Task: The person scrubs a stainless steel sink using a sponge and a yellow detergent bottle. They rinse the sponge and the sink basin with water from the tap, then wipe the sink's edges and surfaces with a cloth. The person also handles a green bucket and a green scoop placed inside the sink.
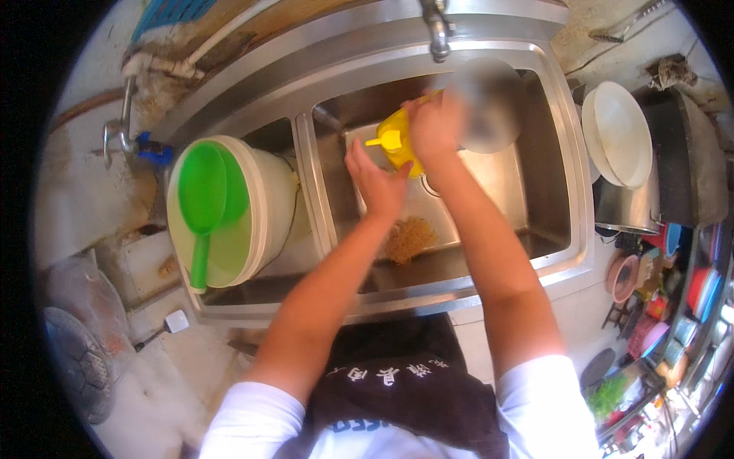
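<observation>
Over the right basin of a stainless steel sink (555, 189), my right hand (436, 123) grips a yellow plastic bottle (404, 152) from above. The bottle is tilted, and its yellow pump-like spout (389, 141) points left, toward my left hand (375, 183). That hand has its fingers spread from the thumb beside the bottle's lower end; the thumb overlaps the bottle's edge, and I cannot tell if it presses on it. A brown, stringy scouring pad (412, 240) lies on the basin floor. A round, blurred grey thing (490, 106) is at the basin's back right, partly behind my right hand.
A metal faucet (440, 40) hangs over the back rim. In the left basin stands a pale bucket (272, 201) with a green dipper (203, 195) across its top. To the right are a white bowl (618, 135) and a metal pot (633, 206). A wall tap (123, 135) is at left.
</observation>
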